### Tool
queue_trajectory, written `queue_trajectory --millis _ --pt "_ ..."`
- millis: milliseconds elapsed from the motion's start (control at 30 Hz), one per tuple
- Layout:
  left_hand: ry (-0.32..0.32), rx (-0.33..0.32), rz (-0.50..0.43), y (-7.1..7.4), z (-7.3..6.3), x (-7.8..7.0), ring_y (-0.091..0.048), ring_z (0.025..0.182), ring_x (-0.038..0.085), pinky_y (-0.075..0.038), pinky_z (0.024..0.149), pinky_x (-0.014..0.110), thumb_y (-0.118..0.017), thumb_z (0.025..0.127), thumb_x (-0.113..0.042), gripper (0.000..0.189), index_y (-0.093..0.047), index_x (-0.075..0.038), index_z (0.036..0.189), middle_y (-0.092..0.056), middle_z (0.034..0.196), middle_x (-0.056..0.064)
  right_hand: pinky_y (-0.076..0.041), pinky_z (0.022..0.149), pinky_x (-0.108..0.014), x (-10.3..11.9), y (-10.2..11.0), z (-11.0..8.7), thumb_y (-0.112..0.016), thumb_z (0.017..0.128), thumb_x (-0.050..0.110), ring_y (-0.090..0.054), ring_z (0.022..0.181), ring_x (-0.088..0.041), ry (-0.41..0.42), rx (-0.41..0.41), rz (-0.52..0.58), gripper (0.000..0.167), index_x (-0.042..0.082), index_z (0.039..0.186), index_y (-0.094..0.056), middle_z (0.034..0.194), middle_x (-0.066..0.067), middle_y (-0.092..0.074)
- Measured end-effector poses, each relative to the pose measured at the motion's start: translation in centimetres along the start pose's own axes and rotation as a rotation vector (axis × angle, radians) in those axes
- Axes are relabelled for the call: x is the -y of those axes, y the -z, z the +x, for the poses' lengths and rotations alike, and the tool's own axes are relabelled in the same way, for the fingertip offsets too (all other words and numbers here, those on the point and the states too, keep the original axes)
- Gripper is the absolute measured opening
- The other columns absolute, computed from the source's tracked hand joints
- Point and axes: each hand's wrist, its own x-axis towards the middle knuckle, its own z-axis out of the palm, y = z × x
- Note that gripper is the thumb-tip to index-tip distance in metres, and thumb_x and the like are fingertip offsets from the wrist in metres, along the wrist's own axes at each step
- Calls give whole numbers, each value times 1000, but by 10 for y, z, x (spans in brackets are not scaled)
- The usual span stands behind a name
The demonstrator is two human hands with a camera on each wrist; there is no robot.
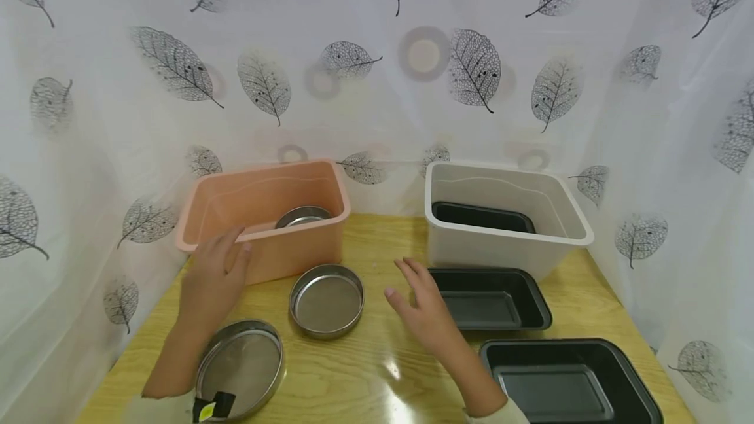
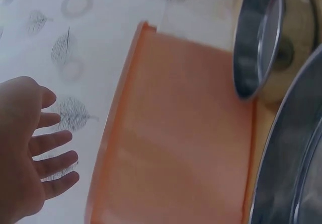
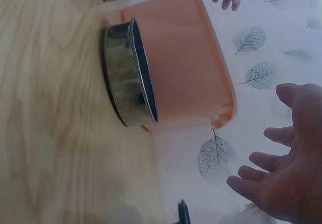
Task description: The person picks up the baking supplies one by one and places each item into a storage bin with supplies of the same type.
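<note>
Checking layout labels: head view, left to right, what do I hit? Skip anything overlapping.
Nearer round metal pan on the table → farther round metal pan on the table → right hand → nearest black rectangular pan.

At lower left, a cream sleeve [image 1: 159,409] met a black, yellow-marked fitting [image 1: 224,404], while a matching sleeve [image 1: 501,413] showed bottom right of centre.

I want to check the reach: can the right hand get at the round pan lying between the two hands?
Probably yes: the right hand holds nothing, and in the head view only bare tabletop shows between it and the round pan.
</note>
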Motion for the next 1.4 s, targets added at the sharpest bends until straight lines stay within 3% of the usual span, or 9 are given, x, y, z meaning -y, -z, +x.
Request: queue_trajectory --millis 233,500,667,767,933,1133,1200,1267,1400 --pt "26 -81 -5 22 10 35 -43 129 54 -32 102 72 -50 105 -29 45 -53 -9 145 -51 145 26 -34 112 -67 -3 -22 1 -61 100 40 -36 145 -40 7 42 125 57 23 152 -46 160 -8 -36" --pt "133 -35 -81 35 24 67 -25 143 57 -19 109 79 -46 106 -25 51 -43 -5 152 -35 156 28 -33 118 -56 -16 -45 11 -63 101 27 -33 148 -34 -1 94 318 53 12 149 -48 157 -16 -38" --pt "143 -42 -142 35 31 83 -23 145 57 -19 110 79 -45 106 -25 52 -41 -1 152 -31 157 31 -34 117 -58 -24 -55 16 -63 101 31 -34 146 -38 -34 103 347 53 11 148 -50 155 -17 -40" --pt "137 -49 -166 33 32 91 -27 143 55 -30 109 72 -45 107 -25 51 -41 0 151 -32 157 31 -36 116 -57 -27 -59 18 -63 101 33 -35 145 -41 -62 114 362 53 13 148 -50 155 -16 -39" --pt "193 30 -251 34 33 102 -31 142 55 -36 107 69 -41 108 -31 55 -33 -7 157 -25 163 24 -37 116 -54 -36 -67 25 -63 100 33 -35 146 -41 -99 124 378 55 11 149 -49 157 -16 -39" --pt "299 142 -339 33 32 111 -27 144 54 -33 105 75 -34 109 -42 60 -17 -22 163 -12 168 18 -38 116 -54 -48 -80 33 -63 100 33 -39 143 -44 -121 149 393 58 8 150 -47 158 -19 -38" --pt "303 167 -342 31 32 114 -32 142 53 -36 109 68 -33 109 -43 60 -16 -23 163 -11 169 17 -38 116 -53 -51 -84 35 -64 100 31 -40 142 -44 -122 154 406 58 7 150 -48 157 -19 -39" --pt "297 188 -346 30 31 116 -37 141 49 -44 112 49 -32 109 -44 60 -15 -23 163 -9 169 16 -37 116 -54 -53 -87 37 -64 100 29 -40 142 -44 -117 162 425 57 6 150 -47 156 -20 -41" --pt "274 203 -363 29 31 120 -40 142 42 -50 95 12 -32 110 -43 60 -15 -23 164 -8 170 13 -32 119 -53 -53 -92 41 -63 100 23 -36 146 -43 -109 188 481 59 0 151 -43 156 -21 -42"
